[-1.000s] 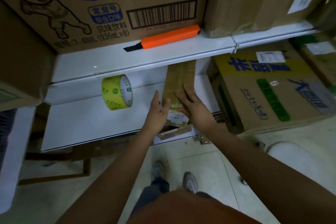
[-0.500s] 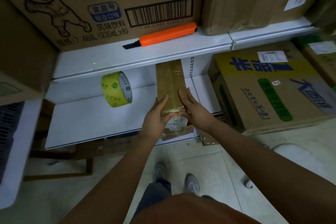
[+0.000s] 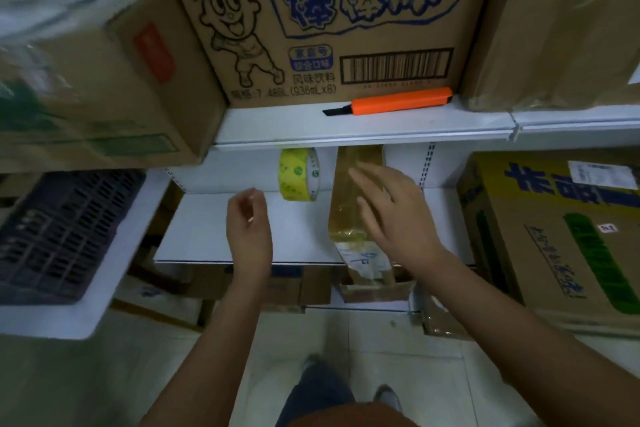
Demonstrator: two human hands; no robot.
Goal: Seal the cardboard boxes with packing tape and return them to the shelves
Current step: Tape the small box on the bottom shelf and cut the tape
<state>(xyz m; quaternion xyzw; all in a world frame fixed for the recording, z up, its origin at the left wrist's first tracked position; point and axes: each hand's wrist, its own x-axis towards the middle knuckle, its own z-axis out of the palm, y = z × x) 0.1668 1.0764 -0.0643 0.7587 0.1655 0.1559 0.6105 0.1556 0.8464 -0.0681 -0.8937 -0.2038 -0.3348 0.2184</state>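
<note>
Right hand [image 3: 398, 215] lies flat w/ fingers spread on the narrow taped box [image 3: 353, 204], prob pressing tape down; box sits on the white shelf [image 3: 214, 229]. Left hand [image 3: 247, 218] hovers loosely curled, holding nothing, near the yellow tape roll [image 3: 299, 174] at the far side.

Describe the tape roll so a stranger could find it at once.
Start at the big cartoon-printed carton on the upper shelf, then drop to the white shelf below it. The tape roll stands on edge there, left of the narrow taped box. It is the only yellow, round thing.
</note>
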